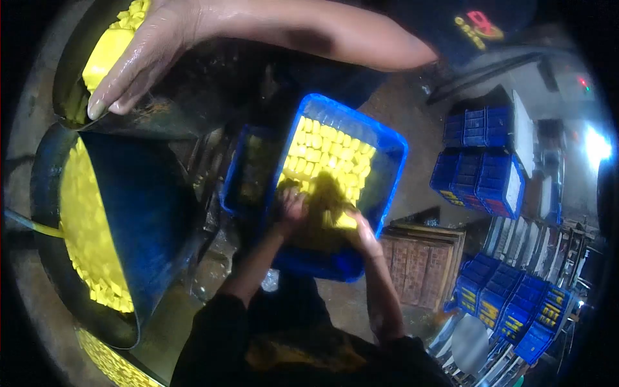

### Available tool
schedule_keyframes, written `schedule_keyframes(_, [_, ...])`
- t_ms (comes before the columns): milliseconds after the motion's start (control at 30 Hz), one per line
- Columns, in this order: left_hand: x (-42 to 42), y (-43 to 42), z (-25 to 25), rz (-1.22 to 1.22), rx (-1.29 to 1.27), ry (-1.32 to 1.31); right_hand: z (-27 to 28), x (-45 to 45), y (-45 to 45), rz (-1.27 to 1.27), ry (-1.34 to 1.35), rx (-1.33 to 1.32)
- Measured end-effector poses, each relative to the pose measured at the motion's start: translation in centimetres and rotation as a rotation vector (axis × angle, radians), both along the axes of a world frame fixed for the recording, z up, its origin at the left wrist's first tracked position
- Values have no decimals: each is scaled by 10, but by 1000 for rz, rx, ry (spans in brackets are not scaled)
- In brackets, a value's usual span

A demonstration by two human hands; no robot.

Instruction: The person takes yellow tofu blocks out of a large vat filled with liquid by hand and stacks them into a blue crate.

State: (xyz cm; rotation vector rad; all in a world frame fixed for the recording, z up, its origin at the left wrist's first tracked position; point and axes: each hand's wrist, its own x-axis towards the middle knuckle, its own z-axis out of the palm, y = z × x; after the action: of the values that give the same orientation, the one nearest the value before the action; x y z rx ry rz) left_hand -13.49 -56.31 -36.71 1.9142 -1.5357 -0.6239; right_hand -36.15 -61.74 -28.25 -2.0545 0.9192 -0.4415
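Small yellow blocks point(322, 149) lie in close rows inside a blue plastic crate point(398, 155) in front of me. My left hand point(293, 205) reaches in at the left side of the rows, its fingers dim in shadow, so their grip is unclear. On the other side, my right hand point(362, 233) is closed against a yellow block point(346, 221) at the near end of the rows. Shadow covers the space between both hands.
Another person's hand point(145, 61) grips yellow pieces over a dark vat at upper left. Below it, a round vat point(48, 258) holds many yellow blocks beside a dark sheet point(135, 213). Blue crates point(477, 174) and wooden boards point(422, 267) are stacked to the right.
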Motion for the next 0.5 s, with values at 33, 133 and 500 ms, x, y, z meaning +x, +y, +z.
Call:
schedule_keyframes(33, [7, -12, 6, -150, 17, -205, 17, 17, -25, 129, 40, -3])
schedule_keyframes(133, [-2, -34, -64, -212, -109, -441, -46, 43, -85, 342, -39, 203])
schedule_keyframes(500, [-4, -18, -81, -110, 155, -503, -147, 193, -126, 486, 956, 241])
